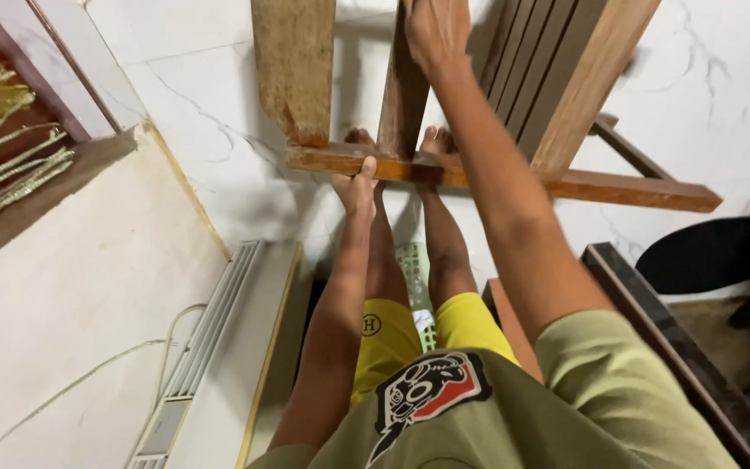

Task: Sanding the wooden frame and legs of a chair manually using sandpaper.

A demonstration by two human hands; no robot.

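Observation:
I look straight down my body at a wooden frame of planks and slats (514, 178) that stands on the white marble floor in front of my bare feet. My left hand (358, 187) grips the frame's low horizontal rail from below, thumb over the top edge. My right hand (434, 30) reaches further out and closes on the top of an upright wooden post near the upper edge of the view. A broad worn plank (295, 65) rises to the left of that post.
A white slatted unit (210, 347) with a thin cable lies at my left against a white surface. A dark wooden ledge (653, 313) runs at my right, with a black round object (713, 254) beyond. Pale green stalks (6, 165) lie at the far left.

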